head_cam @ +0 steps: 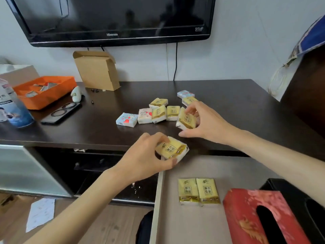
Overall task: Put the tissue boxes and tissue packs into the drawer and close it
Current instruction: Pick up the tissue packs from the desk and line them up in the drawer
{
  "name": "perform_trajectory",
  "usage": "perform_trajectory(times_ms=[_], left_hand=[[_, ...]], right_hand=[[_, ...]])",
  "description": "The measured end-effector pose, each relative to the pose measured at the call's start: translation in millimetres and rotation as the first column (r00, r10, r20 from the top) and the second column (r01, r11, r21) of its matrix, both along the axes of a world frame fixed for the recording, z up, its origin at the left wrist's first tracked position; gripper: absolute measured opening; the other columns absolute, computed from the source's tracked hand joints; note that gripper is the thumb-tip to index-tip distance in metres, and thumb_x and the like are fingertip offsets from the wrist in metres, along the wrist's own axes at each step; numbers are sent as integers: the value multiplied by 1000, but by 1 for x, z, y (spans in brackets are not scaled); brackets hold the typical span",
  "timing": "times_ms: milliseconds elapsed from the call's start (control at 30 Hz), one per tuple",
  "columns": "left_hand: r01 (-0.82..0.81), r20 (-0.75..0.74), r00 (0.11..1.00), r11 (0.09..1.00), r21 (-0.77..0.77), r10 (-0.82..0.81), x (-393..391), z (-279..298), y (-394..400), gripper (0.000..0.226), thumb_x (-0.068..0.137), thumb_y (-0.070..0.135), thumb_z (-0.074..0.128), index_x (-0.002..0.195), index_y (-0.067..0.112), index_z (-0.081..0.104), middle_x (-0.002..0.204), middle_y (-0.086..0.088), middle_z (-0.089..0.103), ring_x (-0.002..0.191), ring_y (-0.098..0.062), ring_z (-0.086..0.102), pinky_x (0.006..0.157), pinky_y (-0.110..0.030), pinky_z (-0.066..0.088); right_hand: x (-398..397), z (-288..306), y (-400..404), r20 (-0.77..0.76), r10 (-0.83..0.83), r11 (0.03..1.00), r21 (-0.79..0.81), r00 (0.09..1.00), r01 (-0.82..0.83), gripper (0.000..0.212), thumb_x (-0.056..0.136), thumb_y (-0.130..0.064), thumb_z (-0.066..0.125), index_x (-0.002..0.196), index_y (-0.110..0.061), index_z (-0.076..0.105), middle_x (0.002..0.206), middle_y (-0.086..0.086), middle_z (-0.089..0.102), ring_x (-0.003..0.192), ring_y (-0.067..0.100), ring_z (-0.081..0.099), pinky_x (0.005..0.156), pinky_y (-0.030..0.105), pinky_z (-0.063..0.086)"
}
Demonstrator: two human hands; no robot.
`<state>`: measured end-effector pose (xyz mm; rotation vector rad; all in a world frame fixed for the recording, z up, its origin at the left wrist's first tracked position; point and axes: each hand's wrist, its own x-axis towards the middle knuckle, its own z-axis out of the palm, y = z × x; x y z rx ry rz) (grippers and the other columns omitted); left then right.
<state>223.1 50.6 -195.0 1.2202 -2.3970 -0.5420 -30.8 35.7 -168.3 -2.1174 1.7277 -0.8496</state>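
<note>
Far left on the dark counter point(228, 95): blue-and-white canister point(12, 106), orange tray point(45, 95), black phone point(61, 112), open cardboard box point(98, 71) against the wall below a wall-mounted TV point(112, 18). Mid-counter: loose cluster of tissue packs, starting with a blue patterned pack point(127, 119), then a white patterned pack point(145, 115), then several yellow packs point(159, 113) touching one another in a rough row, with another blue patterned pack point(185, 94) at the back. Left hand point(146, 159): grip closed around one yellow pack point(171, 149), thumb below, fingers on top, held at the counter's front edge just above the back left corner of the open drawer point(193, 226). Right hand point(205, 122): grip closed on a second yellow pack point(186, 120), tilted up on edge at the right end of the cluster, its lower corner at the counter surface. In the drawer: two yellow packs point(198, 191) lying flat side by side, touching; to their right a red tissue box point(246, 208), slot facing up; beside that a black tissue box point(299, 194), partly cut off at the frame edge.
</note>
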Motion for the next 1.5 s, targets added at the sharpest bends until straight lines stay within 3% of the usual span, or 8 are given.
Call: perform_trajectory(times_ms=[167,433,700,900,1000,1167,1300,1500], left_hand=[[234,45,971,971,59,-236,7,-35,50,57,68,67,68,118,44,53,110,34,48,106,2,44,83,-15,43],[530,347,805,846,-57,-481,-2,-57,81,54,75,52,72,122,29,59,126,11,60,107,-6,44,92,-18,35],[595,443,713,803,29,-544,-11,-75,92,55,80,43,72,128,27,53,143,5,49,131,-15,41,107,-30,29],[572,421,743,820,6,-521,-8,-76,92,60,81,60,65,130,29,54,144,8,49,133,-11,40,110,-32,30],[529,358,811,842,-107,-464,-8,-72,84,60,83,61,63,132,27,56,141,7,52,131,-10,43,112,-30,32],[477,579,734,876,-69,-355,-26,-79,67,104,77,74,60,153,12,27,163,-8,25,149,-24,21,120,-33,6],[485,649,672,874,-23,-356,-40,-86,61,90,75,76,60,139,14,48,144,-3,49,131,-25,45,116,-39,23],[475,562,744,877,-66,-361,-43,-94,57,69,77,69,64,126,20,59,127,2,56,116,-21,54,105,-36,36]], right_hand=[[-12,-38,103,-111,43,992,123,993,-29,57,60,-73,80,94,-39,49,104,-17,50,89,9,56,76,38,49],[-11,-67,175,-416,214,941,331,884,-72,55,67,-84,65,93,-41,42,104,-19,38,83,3,48,59,24,33],[-4,-72,175,-459,336,884,454,823,-108,58,60,-92,54,96,-48,42,102,-30,37,98,-9,29,83,13,26],[-7,-62,166,-437,323,882,460,840,-99,56,73,-87,50,114,-48,55,121,-29,47,113,0,43,89,29,37],[-11,-62,156,-514,310,896,438,800,-66,83,79,-77,59,149,-34,46,157,-17,37,141,9,36,110,34,38],[8,-71,138,-649,451,788,612,613,69,132,74,-79,66,164,-13,-5,172,7,-14,159,19,-11,127,36,-3],[27,-79,132,-707,457,800,592,539,98,137,67,-71,79,163,-4,9,173,17,2,160,26,6,127,41,0],[26,-84,133,-747,385,871,488,543,54,103,64,-68,83,143,-10,51,156,12,48,131,26,56,120,41,27]])
